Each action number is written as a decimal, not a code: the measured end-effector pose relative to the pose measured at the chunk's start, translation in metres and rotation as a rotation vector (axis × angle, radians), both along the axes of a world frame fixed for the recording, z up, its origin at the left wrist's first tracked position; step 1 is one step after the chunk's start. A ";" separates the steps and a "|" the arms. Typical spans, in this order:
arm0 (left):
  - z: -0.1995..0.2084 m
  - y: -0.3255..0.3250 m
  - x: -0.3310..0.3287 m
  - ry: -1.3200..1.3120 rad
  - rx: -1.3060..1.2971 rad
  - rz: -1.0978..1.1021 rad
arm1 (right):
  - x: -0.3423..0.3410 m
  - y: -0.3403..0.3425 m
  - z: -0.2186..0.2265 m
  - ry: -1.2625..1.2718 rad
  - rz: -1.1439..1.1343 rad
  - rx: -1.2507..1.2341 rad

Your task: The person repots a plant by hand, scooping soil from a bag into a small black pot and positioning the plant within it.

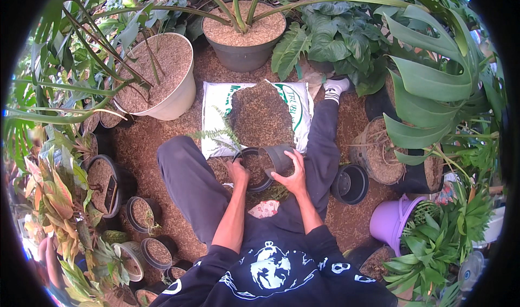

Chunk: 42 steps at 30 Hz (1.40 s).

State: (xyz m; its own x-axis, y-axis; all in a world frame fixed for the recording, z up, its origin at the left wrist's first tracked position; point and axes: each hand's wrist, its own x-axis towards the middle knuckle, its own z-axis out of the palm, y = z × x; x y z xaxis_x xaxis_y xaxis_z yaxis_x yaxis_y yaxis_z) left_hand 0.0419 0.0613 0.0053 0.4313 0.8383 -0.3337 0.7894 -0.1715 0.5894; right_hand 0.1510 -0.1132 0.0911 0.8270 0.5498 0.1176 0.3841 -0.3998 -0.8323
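Between my legs stands a black plant pot with soil inside. My left hand is closed at its left rim, its fingertips partly hidden. A small green fern leans out to the left just above that hand; where its base sits is hard to see. In my right hand is a smaller grey-black pot, tipped on its side with its mouth over the black pot. Beyond both pots lies a white soil bag, cut open on top, with loose brown potting mix showing.
An unused-looking black pot stands right of my leg, near a purple bucket. Large potted plants surround me, including a white pot and a grey pot. Several small pots line the left side.
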 end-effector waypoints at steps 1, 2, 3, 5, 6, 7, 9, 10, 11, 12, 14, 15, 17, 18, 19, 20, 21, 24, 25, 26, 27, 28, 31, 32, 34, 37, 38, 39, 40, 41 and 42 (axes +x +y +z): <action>0.001 0.000 0.000 0.012 -0.005 -0.003 | 0.000 0.000 0.001 -0.007 0.006 -0.006; 0.001 -0.001 0.000 0.023 -0.010 -0.006 | 0.000 0.000 0.001 -0.024 0.011 -0.018; 0.001 -0.003 0.000 0.030 0.004 -0.004 | -0.001 0.000 0.004 -0.040 0.018 -0.031; 0.002 -0.007 0.001 0.044 0.032 0.001 | 0.000 -0.001 0.005 -0.055 0.028 -0.039; -0.005 -0.006 0.000 0.065 0.045 0.010 | 0.000 0.000 0.004 -0.054 0.036 -0.032; -0.014 -0.002 -0.002 0.087 0.061 0.025 | -0.001 0.003 0.005 -0.053 0.049 -0.022; -0.021 -0.002 -0.001 0.118 0.071 0.032 | -0.002 0.003 0.004 -0.019 0.036 -0.010; -0.013 -0.006 0.002 0.127 0.069 0.023 | -0.001 0.001 0.001 -0.001 0.022 -0.008; -0.006 -0.009 0.005 0.137 0.067 0.015 | 0.001 -0.002 -0.001 0.042 -0.001 0.013; -0.003 -0.009 0.005 0.127 0.043 0.021 | 0.002 -0.002 -0.003 0.086 -0.019 0.037; 0.002 -0.009 0.005 0.107 -0.005 0.032 | 0.005 -0.003 -0.007 0.146 -0.048 0.078; 0.002 -0.008 0.004 0.102 -0.002 0.039 | 0.005 -0.002 -0.009 0.164 -0.056 0.096; 0.001 -0.006 0.002 0.092 0.004 0.051 | 0.006 -0.001 -0.013 0.234 -0.069 0.144; 0.001 -0.006 0.003 0.092 0.005 0.056 | 0.007 0.000 -0.016 0.285 -0.075 0.175; 0.002 -0.006 0.003 0.091 0.006 0.060 | 0.007 0.000 -0.019 0.337 -0.081 0.205; 0.003 -0.005 0.003 0.090 0.007 0.065 | 0.008 -0.001 -0.021 0.410 -0.117 0.239; 0.004 -0.006 0.003 0.087 0.014 0.065 | 0.009 0.000 -0.018 0.483 -0.155 0.273; 0.007 -0.008 0.005 0.069 0.049 0.063 | 0.013 0.009 -0.031 0.598 -0.329 0.418; 0.006 -0.009 0.008 0.054 0.072 0.059 | 0.017 0.010 -0.038 0.754 -0.381 0.490; 0.005 -0.011 0.010 0.039 0.095 0.055 | 0.022 0.010 -0.045 0.910 -0.433 0.563; 0.003 -0.012 0.012 0.021 0.116 0.055 | 0.021 0.013 -0.053 0.786 -0.322 0.419; -0.002 -0.009 0.006 0.016 0.142 0.066 | 0.009 0.026 -0.032 0.465 -0.232 0.037; -0.009 -0.005 0.000 -0.006 0.157 0.081 | -0.018 0.062 -0.017 0.187 -0.030 -0.077; -0.010 -0.003 -0.003 -0.012 0.152 0.086 | -0.022 0.075 -0.016 0.332 0.050 -0.077; 0.005 -0.011 0.009 -0.065 0.117 0.072 | -0.008 0.083 -0.061 0.402 0.289 -0.026; -0.001 -0.007 0.006 -0.165 0.103 0.099 | -0.005 0.104 -0.087 -0.038 0.497 -0.267; -0.009 -0.003 0.001 -0.201 0.106 0.118 | -0.010 0.113 -0.086 -0.031 0.495 -0.351; -0.011 -0.002 0.000 -0.235 0.126 0.122 | -0.013 0.119 -0.087 -0.024 0.485 -0.438; -0.019 0.001 -0.002 -0.239 0.095 0.113 | -0.017 0.122 -0.093 -0.076 0.492 -0.469; -0.025 0.001 -0.005 -0.246 0.099 0.101 | -0.020 0.124 -0.099 -0.129 0.497 -0.501; -0.025 -0.001 -0.006 -0.251 0.089 0.085 | -0.022 0.121 -0.104 -0.177 0.498 -0.544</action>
